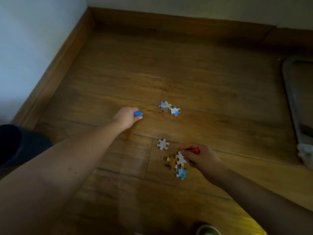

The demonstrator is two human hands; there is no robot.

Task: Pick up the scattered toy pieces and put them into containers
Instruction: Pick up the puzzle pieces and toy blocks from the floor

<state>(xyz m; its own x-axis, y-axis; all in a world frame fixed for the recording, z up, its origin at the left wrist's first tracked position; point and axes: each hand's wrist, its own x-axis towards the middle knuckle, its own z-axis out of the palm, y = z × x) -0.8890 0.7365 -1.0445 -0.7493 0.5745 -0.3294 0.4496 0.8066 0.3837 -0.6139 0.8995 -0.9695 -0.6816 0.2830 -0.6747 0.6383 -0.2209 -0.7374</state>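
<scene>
Jigsaw pieces lie scattered on the wooden floor. My left hand [126, 116] is stretched out low over the boards and grips a blue piece [138, 113] that sticks out past its fingers. To its right lies a pair of blue-and-beige pieces [169, 108]. A single pale piece [163, 144] lies nearer me. My right hand [199, 156] holds a red piece [195, 150] and its fingertips touch a white piece [180, 158] in a small cluster with an orange piece [171, 162] and a light blue piece [182, 173].
A wooden skirting board [55, 72] runs along the white wall on the left and across the back. A grey container rim [294, 106] shows at the right edge. A round pale object [209, 230] peeks in at the bottom. Dark clothing [15, 145] sits at far left.
</scene>
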